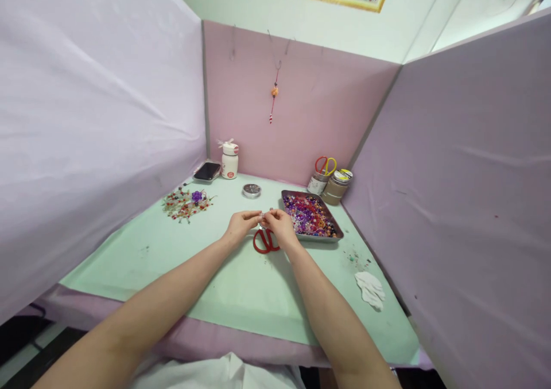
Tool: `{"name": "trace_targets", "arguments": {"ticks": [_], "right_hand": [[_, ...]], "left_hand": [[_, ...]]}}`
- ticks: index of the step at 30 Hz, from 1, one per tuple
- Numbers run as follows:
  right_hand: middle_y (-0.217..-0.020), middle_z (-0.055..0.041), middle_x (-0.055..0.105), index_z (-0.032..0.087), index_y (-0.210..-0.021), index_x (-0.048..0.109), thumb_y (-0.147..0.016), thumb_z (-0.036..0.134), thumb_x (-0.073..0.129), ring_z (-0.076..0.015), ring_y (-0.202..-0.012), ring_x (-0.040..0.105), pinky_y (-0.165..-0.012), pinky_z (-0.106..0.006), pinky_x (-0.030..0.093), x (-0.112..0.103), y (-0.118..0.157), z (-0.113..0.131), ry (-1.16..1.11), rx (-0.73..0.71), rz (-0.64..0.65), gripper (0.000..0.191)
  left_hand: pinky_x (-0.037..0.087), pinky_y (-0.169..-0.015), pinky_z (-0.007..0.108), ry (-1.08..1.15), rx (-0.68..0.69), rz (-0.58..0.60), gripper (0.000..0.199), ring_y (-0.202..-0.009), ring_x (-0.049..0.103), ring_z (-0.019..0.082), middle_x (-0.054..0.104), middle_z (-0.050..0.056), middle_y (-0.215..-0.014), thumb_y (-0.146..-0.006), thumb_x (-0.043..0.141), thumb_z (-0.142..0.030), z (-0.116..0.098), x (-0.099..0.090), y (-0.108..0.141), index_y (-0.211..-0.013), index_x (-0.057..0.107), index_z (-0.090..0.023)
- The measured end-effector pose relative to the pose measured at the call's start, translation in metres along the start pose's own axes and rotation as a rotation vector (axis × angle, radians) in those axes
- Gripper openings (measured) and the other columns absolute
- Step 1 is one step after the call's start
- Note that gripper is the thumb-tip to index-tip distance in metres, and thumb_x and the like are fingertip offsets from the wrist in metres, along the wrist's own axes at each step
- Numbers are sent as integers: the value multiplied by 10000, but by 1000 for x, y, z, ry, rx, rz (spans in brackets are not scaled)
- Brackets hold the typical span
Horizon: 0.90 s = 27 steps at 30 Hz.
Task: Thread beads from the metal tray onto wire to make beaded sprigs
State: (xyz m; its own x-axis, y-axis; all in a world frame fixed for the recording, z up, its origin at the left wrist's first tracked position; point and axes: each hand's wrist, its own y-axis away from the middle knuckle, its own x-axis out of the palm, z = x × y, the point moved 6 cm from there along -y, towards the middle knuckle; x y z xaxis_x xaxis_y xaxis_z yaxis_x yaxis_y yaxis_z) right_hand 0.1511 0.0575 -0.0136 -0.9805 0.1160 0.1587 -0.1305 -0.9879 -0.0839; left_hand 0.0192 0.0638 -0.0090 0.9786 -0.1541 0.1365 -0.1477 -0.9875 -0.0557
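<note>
My left hand and my right hand meet over the middle of the table, fingertips nearly together. Both are closed in a pinch on something small and pale, perhaps clear beads; its kind is too small to make out. Just below them lies a pair of red-handled scissors, its blades largely hidden by my hands. Beside my right hand is a dark metal tray heaped with purple, red, pink and clear beads.
A pile of beaded strands lies at left. Behind stand a phone, white bottle, round tin, can with scissors and jar. A white cloth lies right. Fabric partitions enclose the table.
</note>
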Motion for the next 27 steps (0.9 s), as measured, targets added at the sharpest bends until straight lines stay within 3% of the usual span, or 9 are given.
{"name": "trace_targets", "arguments": {"ticks": [4,11,19,27], "right_hand": [[-691,0,632,175,-708,595,-626,329,657,-141,-693,625,-703,-285,520,2,2,5,4,-12,42,185],[-705,12,608,183,-696,588,-646,345,639,-129,-670,595,-591,-236,482,-1,4,10,108,-44,6,176],[-743,-10,642,176,-730,597,-652,342,657,-152,-712,639,-681,-299,546,0,3,10,40,-48,-7,193],[-728,-4,644,175,-713,580,-670,329,662,-136,-697,646,-668,-282,550,2,7,10,28,-45,-7,180]], "left_hand": [[494,-845,383,2,15,-10,494,-865,659,231,729,122,-923,-532,820,-434,1,-2,-1,-908,732,-125],[505,-852,381,67,18,20,492,-868,663,219,726,104,-898,-534,825,-435,5,-1,-6,-914,721,-140],[492,-853,377,46,-3,16,413,-916,652,232,721,126,-971,-603,772,-462,0,2,-2,-872,739,-150],[456,-785,321,37,-11,-9,383,-889,626,193,719,100,-981,-576,790,-389,3,-2,-5,-895,740,-184]]}}
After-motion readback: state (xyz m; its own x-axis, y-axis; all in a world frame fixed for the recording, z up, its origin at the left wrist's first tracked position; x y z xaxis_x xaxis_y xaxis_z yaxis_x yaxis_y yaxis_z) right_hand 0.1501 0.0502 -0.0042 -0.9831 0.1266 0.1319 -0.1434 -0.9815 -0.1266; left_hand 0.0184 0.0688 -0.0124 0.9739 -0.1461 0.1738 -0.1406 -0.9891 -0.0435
